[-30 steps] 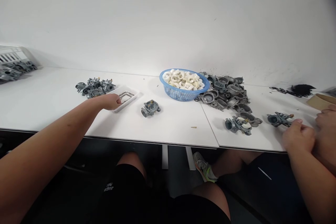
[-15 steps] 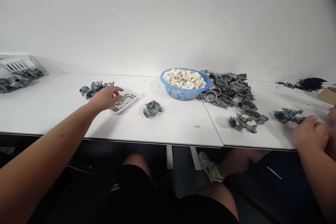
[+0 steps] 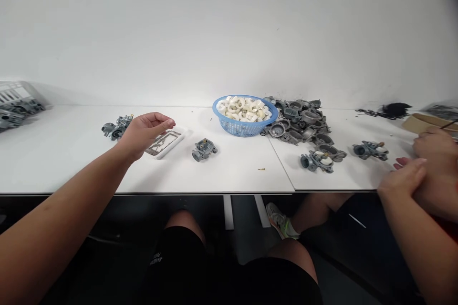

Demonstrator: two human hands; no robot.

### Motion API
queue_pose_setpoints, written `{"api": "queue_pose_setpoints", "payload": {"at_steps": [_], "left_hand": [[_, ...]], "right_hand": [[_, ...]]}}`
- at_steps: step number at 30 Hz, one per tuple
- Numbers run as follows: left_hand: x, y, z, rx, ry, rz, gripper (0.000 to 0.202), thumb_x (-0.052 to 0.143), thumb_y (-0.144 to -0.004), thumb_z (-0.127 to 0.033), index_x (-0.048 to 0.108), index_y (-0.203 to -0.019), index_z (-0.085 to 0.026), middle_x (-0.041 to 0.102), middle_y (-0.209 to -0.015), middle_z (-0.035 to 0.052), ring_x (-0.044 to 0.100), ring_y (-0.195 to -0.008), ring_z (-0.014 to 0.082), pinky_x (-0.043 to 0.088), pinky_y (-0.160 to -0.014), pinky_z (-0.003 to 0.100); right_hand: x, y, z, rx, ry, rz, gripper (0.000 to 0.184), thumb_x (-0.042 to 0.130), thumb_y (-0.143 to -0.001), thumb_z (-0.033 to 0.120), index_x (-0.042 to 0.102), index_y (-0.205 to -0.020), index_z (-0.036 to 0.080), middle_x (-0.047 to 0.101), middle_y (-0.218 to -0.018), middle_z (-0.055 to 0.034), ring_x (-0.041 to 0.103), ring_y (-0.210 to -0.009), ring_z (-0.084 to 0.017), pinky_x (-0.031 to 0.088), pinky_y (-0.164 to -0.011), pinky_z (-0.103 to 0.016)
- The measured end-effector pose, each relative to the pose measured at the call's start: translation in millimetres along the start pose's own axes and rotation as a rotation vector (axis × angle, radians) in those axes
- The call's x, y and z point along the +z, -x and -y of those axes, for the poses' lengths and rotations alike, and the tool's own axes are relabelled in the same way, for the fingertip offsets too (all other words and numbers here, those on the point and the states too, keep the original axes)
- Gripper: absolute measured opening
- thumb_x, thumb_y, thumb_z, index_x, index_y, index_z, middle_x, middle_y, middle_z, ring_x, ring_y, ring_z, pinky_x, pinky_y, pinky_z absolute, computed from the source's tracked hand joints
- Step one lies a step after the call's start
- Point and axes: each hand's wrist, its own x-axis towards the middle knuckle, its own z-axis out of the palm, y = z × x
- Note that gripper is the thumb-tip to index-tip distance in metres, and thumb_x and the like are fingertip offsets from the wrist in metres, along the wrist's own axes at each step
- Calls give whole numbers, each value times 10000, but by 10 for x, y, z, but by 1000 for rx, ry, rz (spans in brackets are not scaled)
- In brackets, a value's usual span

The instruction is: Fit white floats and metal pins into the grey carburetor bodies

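Observation:
My left hand is raised just over a small white tray of thin metal pins. Its thumb and forefinger are pinched together; anything between them is too small to make out. To the right of the tray lies a carburetor body, and more carburetor bodies lie behind my left wrist. My right hand is at the table edge on the right, fingers loosely extended, with nothing visible in it. Nearest to it is a carburetor with a white float; another floated carburetor lies further left.
A blue basket of white floats stands at the back, beside a pile of grey metal castings. A small brass part lies near the front. A co-worker's hand is beside my right hand, by a cardboard box.
My left thumb and forefinger have closed into a pinch and risen slightly from the tray. My right hand has drawn apart from the carburetor beside it. The whole view has shifted a little.

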Motion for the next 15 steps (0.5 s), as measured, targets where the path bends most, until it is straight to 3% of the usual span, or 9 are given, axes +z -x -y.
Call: {"api": "queue_pose_setpoints", "payload": {"at_steps": [4, 8, 12, 15], "left_hand": [[223, 149, -114, 47, 221, 85, 425, 935, -637, -486, 686, -797, -181, 736, -784, 15, 715, -791, 176, 606, -797, 316], [480, 326, -163, 101, 326, 196, 416, 948, -644, -470, 694, -768, -165, 741, -747, 24, 705, -755, 160, 608, -798, 315], [733, 480, -174, 94, 366, 315, 430, 928, -664, -521, 695, -756, -172, 743, -742, 28, 681, -691, 149, 580, -697, 288], [869, 571, -149, 108, 324, 305, 428, 882, -708, -571, 714, -780, -183, 756, -806, 40, 670, -726, 155, 546, -683, 279]], "right_hand": [[-143, 407, -38, -22, -161, -93, 177, 299, -1020, 298, 434, -932, 228, 625, -1227, -221, 610, -1287, -332, 434, -1153, -510], [-198, 1025, 99, -215, -296, -141, 179, 509, -973, 452, 513, -943, 276, 605, -1225, -195, 571, -1265, -305, 388, -1153, -496], [-131, 1789, 611, -496, -372, 229, 360, 651, -876, 543, 655, -1036, 221, 690, -1132, -141, 672, -1085, -291, 540, -971, -509], [-46, 2419, 1153, -854, -418, 680, 278, 637, -928, 400, 652, -1123, 202, 704, -1105, -123, 672, -1058, -259, 560, -937, -461]]}}
